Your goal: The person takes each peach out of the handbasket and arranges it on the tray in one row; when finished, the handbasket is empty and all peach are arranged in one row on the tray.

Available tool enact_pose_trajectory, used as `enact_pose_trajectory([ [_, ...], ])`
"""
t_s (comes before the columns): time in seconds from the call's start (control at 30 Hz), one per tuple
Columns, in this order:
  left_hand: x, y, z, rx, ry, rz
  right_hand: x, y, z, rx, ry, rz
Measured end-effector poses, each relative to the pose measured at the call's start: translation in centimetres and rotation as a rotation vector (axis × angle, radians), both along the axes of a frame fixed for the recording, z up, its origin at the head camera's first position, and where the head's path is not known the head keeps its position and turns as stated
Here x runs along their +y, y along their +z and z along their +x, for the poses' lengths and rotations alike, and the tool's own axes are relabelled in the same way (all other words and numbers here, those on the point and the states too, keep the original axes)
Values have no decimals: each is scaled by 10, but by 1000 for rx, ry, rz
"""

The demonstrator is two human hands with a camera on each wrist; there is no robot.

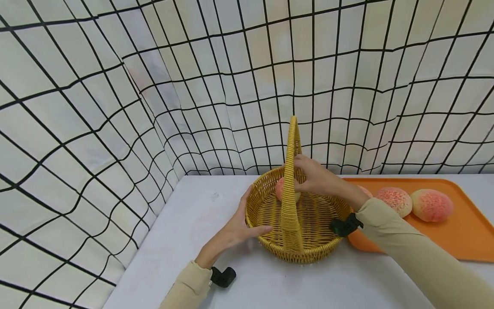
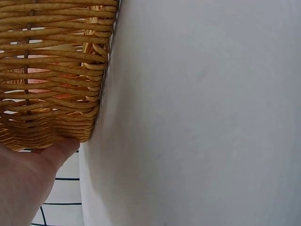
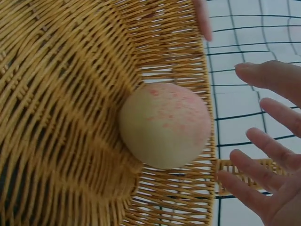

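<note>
A golden wicker basket (image 1: 316,221) with a tall arched handle (image 1: 288,201) stands on the white table. Inside, against its far-left wall, lies a pink-and-cream peach (image 3: 164,125), partly hidden by the handle in the head view. My right hand (image 1: 316,177) is over the far side of the basket; the right wrist view shows its fingers (image 3: 258,176) spread apart from the peach, holding nothing. At the basket's left side, my left hand (image 1: 235,227) rests its extended fingers along the outer wall, thumb stretched over the near-left rim. A fingertip (image 2: 66,147) touches the weave low down.
To the right, an orange tray (image 1: 471,234) carries more peaches (image 1: 432,205), one of them partly hidden behind the right forearm. Behind the table and along its left hangs a black net (image 1: 313,60) before white cloth.
</note>
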State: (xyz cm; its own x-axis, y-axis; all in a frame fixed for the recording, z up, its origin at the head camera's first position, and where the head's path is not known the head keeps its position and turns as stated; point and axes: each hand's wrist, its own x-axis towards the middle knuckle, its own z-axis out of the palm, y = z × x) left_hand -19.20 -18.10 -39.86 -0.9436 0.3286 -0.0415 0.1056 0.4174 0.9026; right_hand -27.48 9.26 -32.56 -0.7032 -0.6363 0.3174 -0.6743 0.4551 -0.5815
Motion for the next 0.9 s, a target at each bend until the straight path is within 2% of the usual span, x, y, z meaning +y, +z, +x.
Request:
enact_pose_trajectory([
  [0.17, 0, 0, 1, -5, 15, 8, -10, -8, -5, -65, 33, 25],
  [0.37, 1, 0, 1, -2, 16, 13, -18, -15, -10, -187, 101, -12],
  [0.5, 1, -1, 1, -3, 10, 14, -23, -22, -11, -209, 121, -39],
  [0.73, 0, -2, 1, -3, 8, 17, -29, -29, -12, -211, 73, -33],
  [0.9, 0, -4, 0, -3, 7, 9, -32, -30, -10, -199, 9, 50],
])
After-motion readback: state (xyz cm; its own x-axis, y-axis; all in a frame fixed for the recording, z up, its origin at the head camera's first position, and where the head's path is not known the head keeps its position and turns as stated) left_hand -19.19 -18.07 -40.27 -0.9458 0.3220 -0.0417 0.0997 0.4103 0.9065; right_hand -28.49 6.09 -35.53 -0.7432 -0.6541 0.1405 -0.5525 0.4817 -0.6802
